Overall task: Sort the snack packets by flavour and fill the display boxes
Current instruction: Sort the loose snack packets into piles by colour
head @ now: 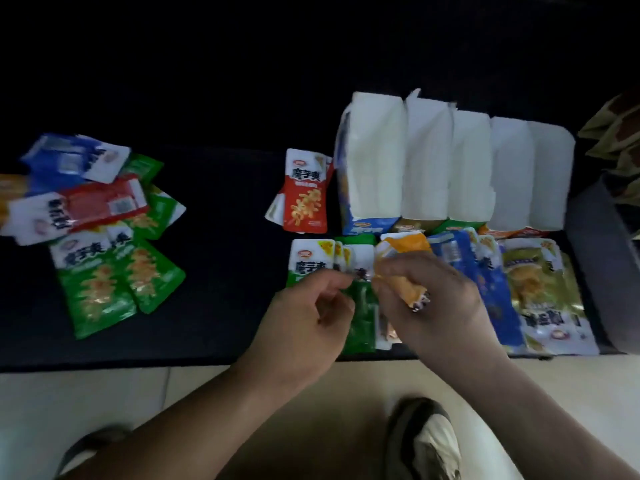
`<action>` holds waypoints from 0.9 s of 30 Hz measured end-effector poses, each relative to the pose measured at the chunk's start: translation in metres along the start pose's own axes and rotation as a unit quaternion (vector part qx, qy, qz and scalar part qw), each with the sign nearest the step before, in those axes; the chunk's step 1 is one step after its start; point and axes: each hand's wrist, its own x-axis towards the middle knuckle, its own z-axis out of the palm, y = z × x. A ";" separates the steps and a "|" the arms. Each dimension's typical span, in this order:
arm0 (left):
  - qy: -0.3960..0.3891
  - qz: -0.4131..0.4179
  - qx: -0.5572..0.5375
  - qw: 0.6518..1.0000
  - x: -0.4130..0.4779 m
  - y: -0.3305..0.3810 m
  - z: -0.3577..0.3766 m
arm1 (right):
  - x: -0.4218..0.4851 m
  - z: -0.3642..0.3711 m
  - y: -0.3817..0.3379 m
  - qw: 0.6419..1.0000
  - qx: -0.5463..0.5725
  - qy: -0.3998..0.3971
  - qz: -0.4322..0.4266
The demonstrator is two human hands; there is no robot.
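- Nearest, the right hand grips an orange packet, fingers curled round it.
- The left hand curls at the green packets; whether it pinches one is unclear.
- Beyond stands a row of white-flapped boxes; the red packet just beside them reads 魔芋爽.

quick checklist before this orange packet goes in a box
1. Orange packet gripped by right hand: ok.
2. Left hand free: cannot tell; its fingers curl at the green packets.
3. Boxes open, flaps up: ok.
4. Orange-fronted box in the row: ok.
5. Room inside it: cannot tell; the flaps hide the interior.
6. Pile on the left sorted: not ok; green, red and blue are mixed.
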 end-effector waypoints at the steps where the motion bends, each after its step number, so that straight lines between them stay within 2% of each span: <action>1: 0.021 0.001 0.006 1.000 -0.003 -0.006 -0.016 | 0.002 0.013 -0.013 0.999 0.027 -0.030 0.019; 4: 0.098 -0.007 0.026 0.995 -0.011 -0.025 -0.058 | 0.014 0.052 -0.046 0.991 0.064 -0.104 0.051; 7: 0.157 0.002 0.061 0.986 -0.015 -0.044 -0.094 | 0.033 0.095 -0.073 0.985 0.058 -0.160 0.032; 9: 0.189 0.026 0.126 0.974 -0.019 -0.055 -0.118 | 0.044 0.120 -0.089 0.978 0.042 -0.204 0.001; 11: 0.239 0.057 0.286 0.926 -0.021 -0.069 -0.145 | 0.053 0.141 -0.103 0.965 0.018 -0.261 -0.021; 13: 0.244 0.002 0.426 0.871 -0.023 -0.079 -0.165 | 0.065 0.158 -0.116 0.950 -0.018 -0.310 -0.033; 14: 0.215 -0.046 0.460 0.860 -0.025 -0.083 -0.173 | 0.072 0.166 -0.121 0.944 -0.038 -0.326 -0.042; 16: 0.153 -0.114 0.453 0.871 -0.029 -0.099 -0.177 | 0.088 0.181 -0.133 0.929 -0.080 -0.356 -0.061; 20: 0.149 -0.075 0.434 0.885 -0.043 -0.110 -0.167 | 0.123 0.208 -0.160 0.903 -0.128 -0.401 -0.079; 22: 0.196 -0.015 0.416 0.888 -0.043 -0.110 -0.174 | 0.132 0.219 -0.166 0.899 -0.165 -0.398 -0.073; 25: 0.286 0.064 0.392 0.872 -0.030 -0.109 -0.223 | 0.131 0.230 -0.165 0.895 -0.207 -0.391 -0.066; 27: 0.274 0.047 0.424 0.862 -0.011 -0.104 -0.271 | 0.133 0.229 -0.161 0.897 -0.193 -0.393 -0.057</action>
